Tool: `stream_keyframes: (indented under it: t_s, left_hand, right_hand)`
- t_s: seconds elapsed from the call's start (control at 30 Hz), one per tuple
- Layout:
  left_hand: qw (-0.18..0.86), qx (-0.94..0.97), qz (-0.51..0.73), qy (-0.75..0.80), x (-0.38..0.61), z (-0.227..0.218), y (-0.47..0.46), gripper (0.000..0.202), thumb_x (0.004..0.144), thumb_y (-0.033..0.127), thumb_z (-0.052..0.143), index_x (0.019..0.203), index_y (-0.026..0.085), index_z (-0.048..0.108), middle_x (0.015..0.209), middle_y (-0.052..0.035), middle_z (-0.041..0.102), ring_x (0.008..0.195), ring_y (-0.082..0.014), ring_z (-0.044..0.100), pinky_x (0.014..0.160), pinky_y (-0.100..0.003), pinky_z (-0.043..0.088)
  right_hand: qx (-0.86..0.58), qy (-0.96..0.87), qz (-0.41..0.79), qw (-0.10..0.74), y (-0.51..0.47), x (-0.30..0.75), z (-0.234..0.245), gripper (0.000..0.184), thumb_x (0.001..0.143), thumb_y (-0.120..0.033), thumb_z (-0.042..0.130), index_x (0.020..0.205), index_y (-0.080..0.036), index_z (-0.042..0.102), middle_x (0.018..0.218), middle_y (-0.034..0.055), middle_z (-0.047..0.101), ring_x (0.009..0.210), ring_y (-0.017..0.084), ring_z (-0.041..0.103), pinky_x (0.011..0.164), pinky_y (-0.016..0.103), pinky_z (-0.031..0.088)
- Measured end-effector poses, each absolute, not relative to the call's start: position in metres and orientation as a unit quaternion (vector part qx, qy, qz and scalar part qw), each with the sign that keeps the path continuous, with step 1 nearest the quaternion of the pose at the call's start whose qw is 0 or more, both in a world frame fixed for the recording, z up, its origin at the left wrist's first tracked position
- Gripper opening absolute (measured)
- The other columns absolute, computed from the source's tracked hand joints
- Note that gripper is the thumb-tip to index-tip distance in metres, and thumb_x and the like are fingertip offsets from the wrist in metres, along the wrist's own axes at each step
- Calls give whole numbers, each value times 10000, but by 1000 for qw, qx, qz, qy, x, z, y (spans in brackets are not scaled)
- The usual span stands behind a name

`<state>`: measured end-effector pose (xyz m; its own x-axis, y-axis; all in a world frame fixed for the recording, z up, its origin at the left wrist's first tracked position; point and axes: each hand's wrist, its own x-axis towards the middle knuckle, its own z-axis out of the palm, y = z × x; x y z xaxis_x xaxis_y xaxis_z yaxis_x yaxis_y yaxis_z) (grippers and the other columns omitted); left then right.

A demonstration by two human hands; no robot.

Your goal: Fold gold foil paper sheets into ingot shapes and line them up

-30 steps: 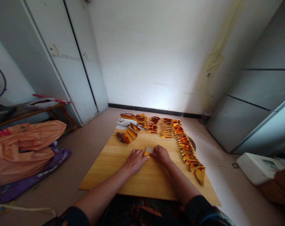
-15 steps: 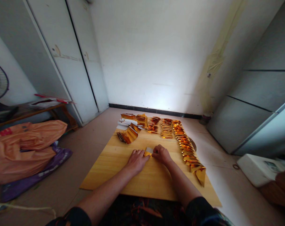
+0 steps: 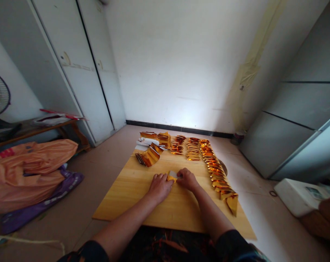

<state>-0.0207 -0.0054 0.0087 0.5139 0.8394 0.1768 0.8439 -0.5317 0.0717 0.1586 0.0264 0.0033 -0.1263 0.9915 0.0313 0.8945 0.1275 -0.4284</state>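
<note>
A small sheet of gold foil paper (image 3: pixel 173 175), partly folded with its pale grey back showing, lies on the wooden board (image 3: pixel 126 189) between my hands. My left hand (image 3: pixel 159 186) presses on its left side, fingers together on the foil's edge. At the right side my right hand (image 3: pixel 187 178) pinches the paper, fingers curled. Beyond my left hand rests a curved stack of gold foil sheets (image 3: pixel 149 157). Folded gold foil pieces (image 3: pixel 217 171) stand in a long row along the board's right side, and shorter rows (image 3: pixel 193 149) lie at the back.
More foil bundles (image 3: pixel 164 139) and a white wrapper (image 3: pixel 148 142) sit at the board's far left corner. Orange cloth or plastic (image 3: pixel 31 160) and a purple bag (image 3: pixel 44 200) lie on the floor at left. A white box (image 3: pixel 297 196) stands at right.
Hardly anything differs. My left forearm has shifted slightly to the right, while both hands stay on the same foil paper.
</note>
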Motion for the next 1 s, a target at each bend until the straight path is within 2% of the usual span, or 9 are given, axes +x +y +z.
stream_keyframes:
  t_s: [0.17, 0.3, 0.4, 0.5, 0.57, 0.67, 0.83, 1.0]
  left_hand:
    - [-16, -829, -126, -544, -8, 18, -9, 204, 879, 341, 517, 886, 259, 703, 978, -67, 660, 945, -248, 556, 862, -430, 347]
    - [-31, -799, -167, -577, -4, 12, -5, 188, 871, 309, 528, 810, 232, 688, 953, -49, 679, 941, -236, 578, 900, -447, 331]
    - [-58, -789, -212, -574, -11, 1, 4, 94, 836, 233, 569, 830, 231, 663, 1006, -25, 690, 984, -221, 585, 943, -441, 323]
    - [-112, -797, -244, -541, -25, -9, 18, 125, 799, 125, 572, 796, 219, 655, 1111, -16, 676, 1048, -192, 579, 932, -369, 371]
    - [-128, -812, -263, -505, -35, -13, 27, 154, 793, 98, 563, 785, 217, 660, 1125, -19, 669, 1048, -177, 578, 925, -335, 392]
    - [-110, -831, -255, -482, -44, -13, 33, 150, 777, 92, 574, 776, 208, 670, 1021, -30, 680, 976, -186, 580, 848, -317, 416]
    - [-88, -857, -223, -455, -46, -8, 32, 155, 781, 81, 554, 783, 193, 661, 857, -26, 668, 870, -177, 579, 768, -300, 395]
    - [-78, -871, -218, -434, -49, -6, 29, 163, 794, 87, 534, 783, 198, 652, 826, -9, 674, 847, -168, 588, 759, -299, 372]
  right_hand:
    - [-604, -771, 140, 147, 23, 164, 3, 243, 776, -100, 547, 931, -202, 704, 1002, 47, 652, 929, 155, 573, 779, 227, 398]
    - [-587, -794, 68, 143, 5, 158, 5, 249, 863, -165, 483, 958, -244, 699, 1076, 45, 639, 1012, 190, 527, 810, 279, 381]
    - [-579, -807, 56, 105, -11, 145, 8, 222, 864, -176, 490, 926, -237, 694, 1011, 53, 642, 980, 195, 526, 789, 291, 374]
    - [-562, -820, 52, 95, -20, 134, 10, 208, 884, -216, 488, 864, -221, 695, 963, 61, 638, 943, 194, 527, 770, 293, 370]
    - [-534, -836, 67, 107, -21, 131, 8, 186, 875, -228, 515, 835, -230, 696, 938, 44, 642, 923, 186, 529, 760, 283, 369]
    - [-486, -857, 91, 144, -16, 137, -1, 122, 827, -212, 584, 862, -241, 698, 933, 26, 645, 904, 173, 530, 764, 267, 375]
    - [-451, -858, 102, 225, -6, 151, -16, 169, 800, -229, 632, 952, -247, 703, 1008, 45, 630, 908, 171, 532, 812, 283, 396]
    - [-465, -845, 103, 242, -1, 148, -21, 186, 752, -238, 686, 935, -258, 714, 1053, 55, 611, 952, 196, 542, 820, 313, 407]
